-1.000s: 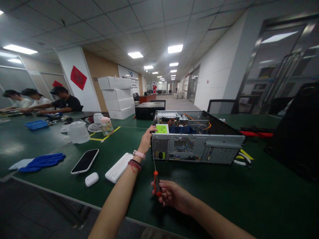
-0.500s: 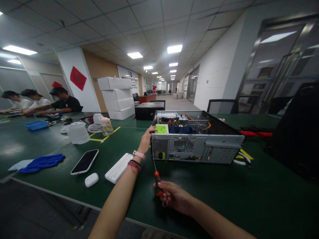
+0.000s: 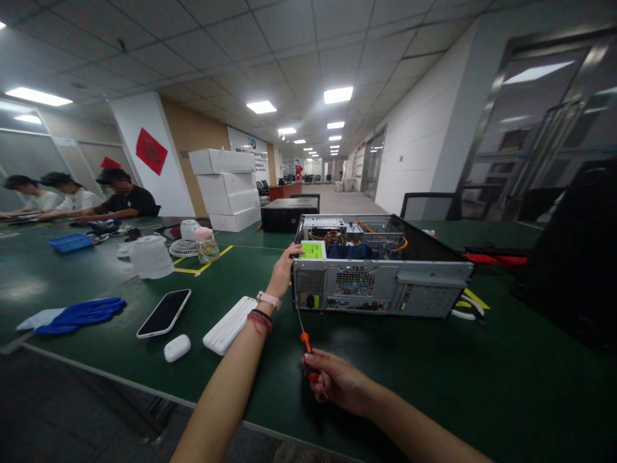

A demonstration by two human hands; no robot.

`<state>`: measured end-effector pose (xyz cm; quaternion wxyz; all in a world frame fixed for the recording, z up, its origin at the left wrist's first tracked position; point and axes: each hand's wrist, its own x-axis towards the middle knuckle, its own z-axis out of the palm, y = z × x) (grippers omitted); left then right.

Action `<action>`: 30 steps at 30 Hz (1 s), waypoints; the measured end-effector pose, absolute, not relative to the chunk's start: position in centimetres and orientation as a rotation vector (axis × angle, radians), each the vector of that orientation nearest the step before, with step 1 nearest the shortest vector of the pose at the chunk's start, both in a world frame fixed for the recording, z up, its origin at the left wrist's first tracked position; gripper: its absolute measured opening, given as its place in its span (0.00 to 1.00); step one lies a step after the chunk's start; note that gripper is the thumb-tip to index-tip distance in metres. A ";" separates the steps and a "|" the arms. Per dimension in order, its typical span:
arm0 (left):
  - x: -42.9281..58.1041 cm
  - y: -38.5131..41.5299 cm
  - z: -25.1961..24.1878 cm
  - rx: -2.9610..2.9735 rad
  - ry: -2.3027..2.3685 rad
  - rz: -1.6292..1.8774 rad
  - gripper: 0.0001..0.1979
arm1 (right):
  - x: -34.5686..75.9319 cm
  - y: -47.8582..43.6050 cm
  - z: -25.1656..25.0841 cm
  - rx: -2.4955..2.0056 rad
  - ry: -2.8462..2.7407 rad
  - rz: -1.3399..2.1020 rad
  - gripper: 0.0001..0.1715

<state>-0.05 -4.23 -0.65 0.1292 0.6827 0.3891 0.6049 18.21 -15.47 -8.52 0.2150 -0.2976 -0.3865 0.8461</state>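
An opened desktop computer case (image 3: 371,286) lies on its side, its back panel facing me. At its near left corner, my left hand (image 3: 283,267) grips the edge beside the power supply with the green label (image 3: 313,250). My right hand (image 3: 337,382) is closed around the handle of an orange-and-black screwdriver (image 3: 307,344) in front of the case. The screwdriver's thin shaft slants up to the lower left corner of the back panel; whether its tip sits in a screw is too small to tell. Inside the case are coloured cables and a dark blue part.
Left of my arm lie a white power bank (image 3: 230,325), an earbud case (image 3: 177,348), a phone (image 3: 164,313) and blue gloves (image 3: 84,315). Behind stand white fans (image 3: 150,257), stacked white boxes (image 3: 226,190) and a black case (image 3: 289,214). Several people sit far left.
The screwdriver handle has shifted slightly right and turned a little in my right hand. My left hand and the computer case have stayed in place.
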 end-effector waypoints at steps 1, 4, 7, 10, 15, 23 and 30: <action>-0.1 -4.2 -0.7 1.985 1.130 1.758 0.19 | 18.2 -15.5 -8.5 -0.824 -1.078 2.350 0.24; -0.1 -4.2 -0.6 1.987 1.131 1.754 0.20 | 18.4 -15.4 -8.3 -0.822 -1.100 2.364 0.21; -0.1 -4.3 -0.6 1.991 1.133 1.755 0.20 | 18.5 -15.5 -8.0 -0.819 -1.108 2.373 0.20; 0.0 -4.4 -0.5 1.985 1.132 1.755 0.20 | 18.5 -15.5 -8.0 -0.809 -1.104 2.386 0.21; 0.1 -4.6 -0.4 1.972 1.123 1.754 0.19 | 18.4 -15.3 -8.0 -0.803 -1.063 2.438 0.20; 0.0 -4.4 -0.6 1.991 1.108 1.755 0.19 | 18.3 -15.1 -8.3 -0.802 -1.026 2.461 0.18; -0.1 -4.2 -0.7 2.002 1.124 1.754 0.20 | 18.4 -15.3 -8.4 -0.771 -1.103 2.381 0.15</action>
